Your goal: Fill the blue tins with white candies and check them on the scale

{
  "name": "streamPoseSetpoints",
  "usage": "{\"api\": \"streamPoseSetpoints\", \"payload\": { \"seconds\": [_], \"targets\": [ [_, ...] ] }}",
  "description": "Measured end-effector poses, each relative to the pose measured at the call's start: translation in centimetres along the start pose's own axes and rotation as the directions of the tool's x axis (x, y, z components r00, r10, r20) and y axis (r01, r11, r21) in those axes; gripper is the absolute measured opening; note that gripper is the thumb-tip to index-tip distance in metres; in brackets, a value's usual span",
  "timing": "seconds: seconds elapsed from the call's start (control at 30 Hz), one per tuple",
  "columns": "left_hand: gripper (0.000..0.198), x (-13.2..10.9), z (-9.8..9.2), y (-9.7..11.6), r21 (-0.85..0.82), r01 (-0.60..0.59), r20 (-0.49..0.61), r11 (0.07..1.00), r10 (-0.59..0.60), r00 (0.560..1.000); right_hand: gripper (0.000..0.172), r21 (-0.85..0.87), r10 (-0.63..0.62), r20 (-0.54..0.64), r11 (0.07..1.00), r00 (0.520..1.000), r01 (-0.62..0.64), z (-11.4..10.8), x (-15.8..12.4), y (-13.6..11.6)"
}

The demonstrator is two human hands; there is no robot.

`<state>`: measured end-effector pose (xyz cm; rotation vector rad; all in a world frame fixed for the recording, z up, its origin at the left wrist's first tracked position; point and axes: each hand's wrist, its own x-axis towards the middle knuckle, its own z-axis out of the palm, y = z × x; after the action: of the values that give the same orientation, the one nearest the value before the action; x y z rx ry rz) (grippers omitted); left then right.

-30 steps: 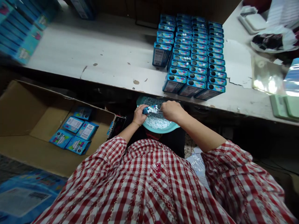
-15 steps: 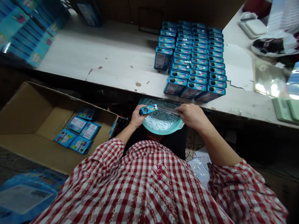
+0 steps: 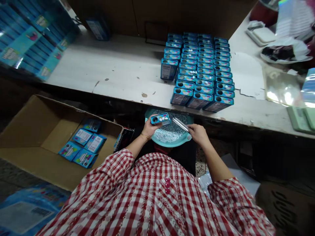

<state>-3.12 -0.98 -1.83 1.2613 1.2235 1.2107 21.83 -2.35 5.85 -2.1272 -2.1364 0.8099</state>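
Note:
My left hand [image 3: 149, 128] is closed round a small blue box [image 3: 160, 118] with white pellets showing at its top hole, held over a teal bowl [image 3: 183, 140] of white pellets on my lap. My right hand [image 3: 199, 133] grips a clear tube [image 3: 180, 124] that slants over the bowl, its far end a little apart from the box. Just beyond, on the white table [image 3: 118, 70], stand several rows of the same blue boxes [image 3: 201, 70], holes up.
An open cardboard carton [image 3: 36, 137] at my left holds several blue boxes [image 3: 82, 144] lying flat. Stacked blue packs [image 3: 27, 46] sit at the far left of the table. Trays, plastic bags and green pads [image 3: 301, 118] lie at the right.
The right hand drew the clear tube back to the right, away from the box's hole. The left hand kept the box over the bowl and turned its holed face up.

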Motion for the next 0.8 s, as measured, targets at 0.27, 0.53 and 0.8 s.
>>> {"api": "streamPoseSetpoints", "payload": {
  "seconds": [0.27,0.53,0.8],
  "targets": [
    [0.043,10.0,-1.8,5.6,0.130,-0.151,-0.115,0.980,0.166,0.979,0.033,0.105,-0.022,0.058,0.994,0.998,0.015,2.8,-0.7,2.3],
    [0.061,23.7,1.3,2.6,0.293,-0.180,-0.042,0.939,0.201,0.979,0.035,0.170,-0.083,0.087,0.983,0.993,0.068,4.5,-1.6,0.6],
    [0.034,13.7,-13.1,4.5,0.477,-0.279,-0.238,0.833,0.428,0.872,0.037,0.210,-0.004,0.052,0.978,0.999,-0.007,9.9,2.2,2.4]
  ]
}}
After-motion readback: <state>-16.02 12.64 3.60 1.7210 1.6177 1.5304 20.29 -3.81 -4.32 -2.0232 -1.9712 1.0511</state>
